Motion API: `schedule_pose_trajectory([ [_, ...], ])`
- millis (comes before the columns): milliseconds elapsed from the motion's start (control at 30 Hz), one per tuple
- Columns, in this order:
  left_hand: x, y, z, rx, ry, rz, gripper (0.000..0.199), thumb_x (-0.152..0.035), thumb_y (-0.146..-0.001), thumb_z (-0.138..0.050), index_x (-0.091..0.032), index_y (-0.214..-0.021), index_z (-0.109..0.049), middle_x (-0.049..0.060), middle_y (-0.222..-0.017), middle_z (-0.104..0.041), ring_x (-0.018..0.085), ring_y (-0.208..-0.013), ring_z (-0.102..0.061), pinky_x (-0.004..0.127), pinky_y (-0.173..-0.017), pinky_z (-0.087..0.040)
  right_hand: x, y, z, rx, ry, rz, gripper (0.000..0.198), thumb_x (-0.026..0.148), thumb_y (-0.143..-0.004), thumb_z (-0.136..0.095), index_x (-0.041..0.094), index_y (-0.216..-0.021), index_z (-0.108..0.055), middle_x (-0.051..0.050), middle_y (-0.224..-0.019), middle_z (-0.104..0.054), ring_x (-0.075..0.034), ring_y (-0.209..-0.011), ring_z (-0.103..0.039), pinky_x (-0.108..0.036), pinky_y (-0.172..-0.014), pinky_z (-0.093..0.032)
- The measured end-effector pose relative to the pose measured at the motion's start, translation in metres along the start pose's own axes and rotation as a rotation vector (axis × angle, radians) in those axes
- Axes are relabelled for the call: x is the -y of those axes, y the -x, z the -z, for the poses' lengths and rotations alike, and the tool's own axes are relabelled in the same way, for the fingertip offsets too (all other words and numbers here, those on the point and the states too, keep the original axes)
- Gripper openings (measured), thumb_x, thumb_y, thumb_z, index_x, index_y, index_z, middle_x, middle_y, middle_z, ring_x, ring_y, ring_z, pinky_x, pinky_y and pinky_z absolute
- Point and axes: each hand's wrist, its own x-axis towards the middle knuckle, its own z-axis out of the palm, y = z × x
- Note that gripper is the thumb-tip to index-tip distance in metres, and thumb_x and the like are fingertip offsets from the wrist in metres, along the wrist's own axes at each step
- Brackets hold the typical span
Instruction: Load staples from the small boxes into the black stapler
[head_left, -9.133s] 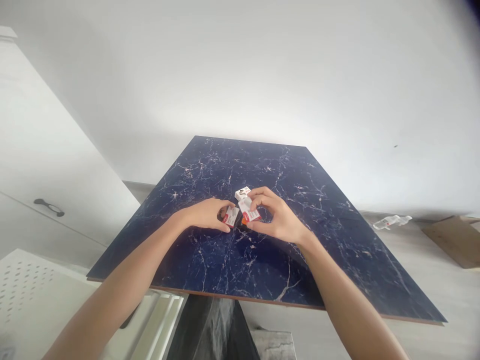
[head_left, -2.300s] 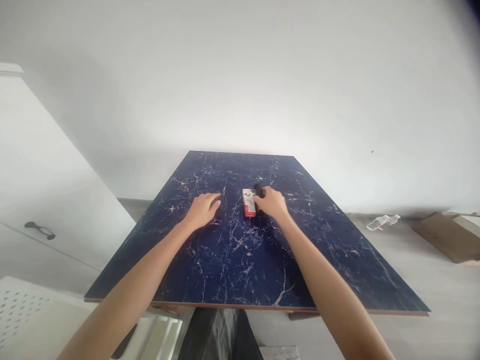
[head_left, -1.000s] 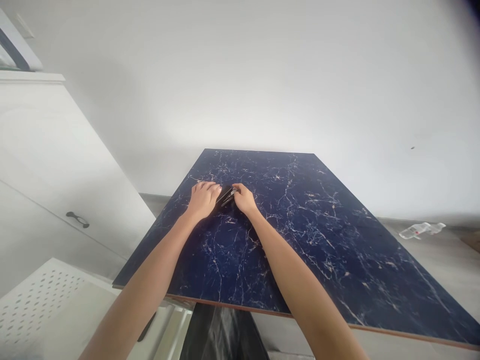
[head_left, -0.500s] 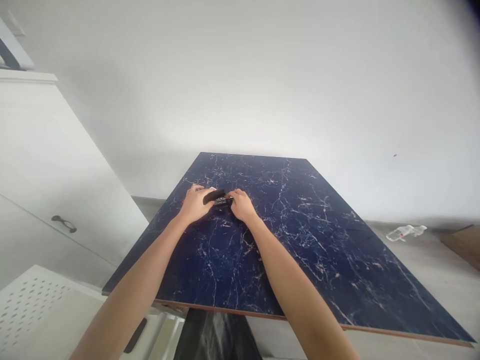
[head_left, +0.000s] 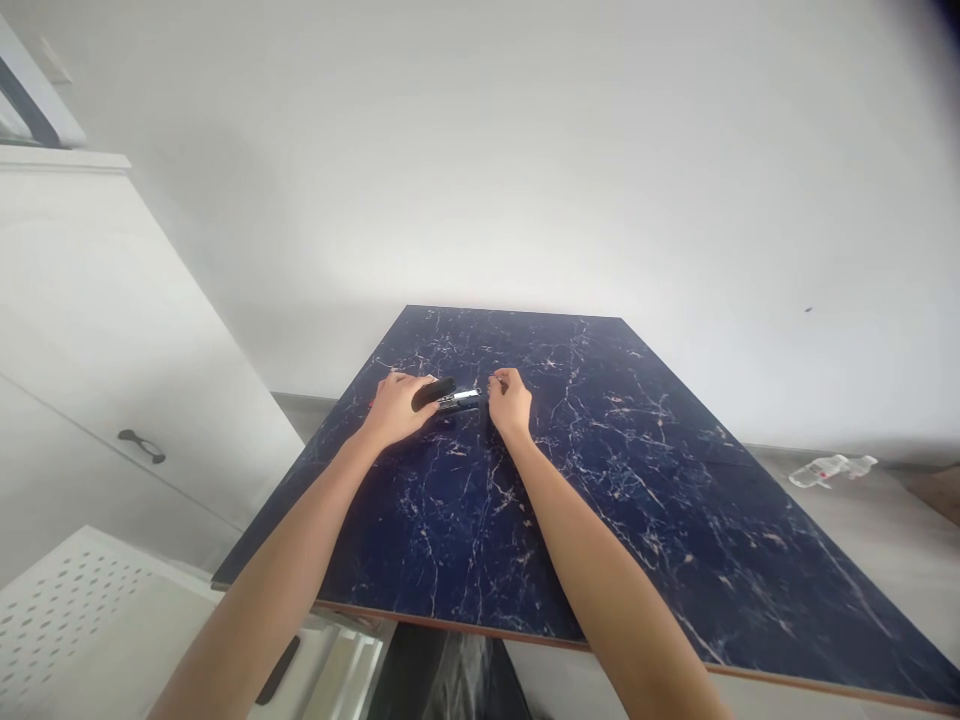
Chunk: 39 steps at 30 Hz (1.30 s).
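A stapler (head_left: 460,401) with a black top arm and a shiny metal rail lies on the dark blue marbled table (head_left: 600,480). Its top is raised from the rail, which points right. My left hand (head_left: 399,408) is closed around its rear end, hiding that part. Just beyond the rail's front tip, apart from it, is my right hand (head_left: 511,402). The thumb and fingers there are pinched together; whatever may be between them is too small to make out. A bit of red shows at the left hand's outer edge.
A white cabinet (head_left: 112,330) with a dark handle (head_left: 142,446) stands at the left. Below it is a white perforated surface (head_left: 67,610). Clear plastic bottles (head_left: 831,470) lie on the floor to the right. The white wall (head_left: 525,180) rises behind the table.
My right hand has moved right, off the stapler's front, and the metal rail now shows. My left hand keeps its hold. The view has shifted slightly.
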Motion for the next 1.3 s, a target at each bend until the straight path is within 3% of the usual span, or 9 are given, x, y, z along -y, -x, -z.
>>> schedule_pose_trajectory([
  [133, 0.012, 0.001, 0.007, 0.061, -0.022, -0.024, 0.067, -0.056, -0.083, -0.069, -0.027, -0.142, -0.055, 0.011, -0.146, -0.053, 0.038, -0.133, -0.046, 0.054, -0.11, -0.036, -0.003, 0.009, 0.001, 0.03, 0.084, 0.001, 0.04, 0.016, -0.098, -0.035, 0.017, -0.123, -0.066, -0.013, -0.117, -0.07, -0.026, -0.107, -0.066, -0.036, -0.094, -0.048],
  [300, 0.029, -0.001, 0.003, 0.106, -0.075, 0.01, 0.046, -0.059, -0.084, -0.067, -0.023, -0.111, -0.073, 0.012, -0.152, -0.048, 0.042, -0.137, -0.042, 0.057, -0.112, -0.035, 0.005, 0.024, -0.003, 0.138, 0.144, 0.115, 0.047, 0.005, -0.09, -0.043, 0.015, -0.129, -0.068, -0.017, -0.119, -0.069, -0.031, -0.115, -0.061, -0.04, -0.101, -0.044],
  [467, 0.033, -0.002, -0.006, 0.046, -0.041, -0.009, 0.042, -0.058, -0.083, -0.07, -0.023, -0.104, -0.076, 0.011, -0.149, -0.05, 0.04, -0.136, -0.043, 0.056, -0.113, -0.036, 0.021, 0.03, -0.011, 0.274, 0.133, 0.233, 0.046, 0.006, -0.093, -0.044, 0.021, -0.128, -0.07, -0.009, -0.117, -0.071, -0.024, -0.112, -0.063, -0.032, -0.101, -0.045],
  [600, 0.032, -0.002, -0.009, 0.005, -0.034, -0.004, 0.034, -0.054, -0.083, -0.072, -0.023, -0.096, -0.078, 0.011, -0.142, -0.056, 0.039, -0.131, -0.048, 0.053, -0.11, -0.04, 0.031, 0.031, -0.017, 0.327, 0.103, 0.256, 0.045, 0.007, -0.096, -0.041, 0.019, -0.13, -0.067, -0.009, -0.116, -0.072, -0.022, -0.113, -0.064, -0.03, -0.103, -0.044],
  [867, 0.025, -0.004, -0.006, 0.016, -0.04, 0.009, 0.038, -0.054, -0.082, -0.073, -0.025, -0.105, -0.078, 0.011, -0.138, -0.061, 0.04, -0.131, -0.048, 0.052, -0.111, -0.038, 0.03, 0.027, -0.014, 0.342, 0.007, 0.225, 0.044, 0.005, -0.093, -0.044, 0.023, -0.124, -0.069, -0.004, -0.113, -0.075, -0.02, -0.108, -0.068, -0.028, -0.098, -0.047],
  [967, 0.028, -0.005, 0.009, 0.056, -0.004, 0.068, 0.044, -0.056, -0.092, -0.056, -0.029, -0.124, -0.071, 0.008, -0.14, -0.062, 0.038, -0.132, -0.049, 0.052, -0.111, -0.037, 0.026, 0.029, -0.014, 0.262, -0.041, 0.177, 0.044, 0.01, -0.095, -0.045, 0.024, -0.134, -0.061, -0.005, -0.114, -0.075, -0.021, -0.106, -0.069, -0.03, -0.094, -0.049],
  [1033, 0.034, -0.005, 0.021, 0.071, 0.012, 0.17, 0.044, -0.046, -0.099, -0.043, -0.029, -0.131, -0.067, 0.008, -0.137, -0.064, 0.035, -0.127, -0.055, 0.048, -0.106, -0.041, 0.024, 0.031, -0.015, 0.214, -0.067, 0.164, 0.04, 0.014, -0.096, -0.047, 0.023, -0.132, -0.061, -0.006, -0.111, -0.076, -0.022, -0.102, -0.07, -0.031, -0.092, -0.05],
  [1133, 0.043, -0.002, 0.039, 0.167, -0.029, 0.317, 0.042, -0.04, -0.094, -0.047, -0.028, -0.125, -0.072, 0.011, -0.128, -0.069, 0.034, -0.109, -0.065, 0.041, -0.091, -0.049, 0.021, 0.034, -0.019, 0.198, -0.053, 0.241, 0.032, 0.016, -0.096, -0.046, 0.023, -0.118, -0.068, -0.005, -0.105, -0.075, -0.021, -0.097, -0.069, -0.031, -0.09, -0.05],
  [1300, 0.043, 0.003, 0.052, 0.39, -0.027, 0.283, 0.044, -0.042, -0.082, -0.063, -0.028, -0.122, -0.074, 0.011, -0.104, -0.074, 0.027, -0.079, -0.069, 0.031, -0.066, -0.045, 0.022, 0.038, -0.028, 0.176, -0.028, 0.456, 0.03, 0.011, -0.091, -0.049, 0.022, -0.107, -0.072, -0.008, -0.108, -0.068, -0.019, -0.086, -0.066, -0.03, -0.082, -0.051],
])
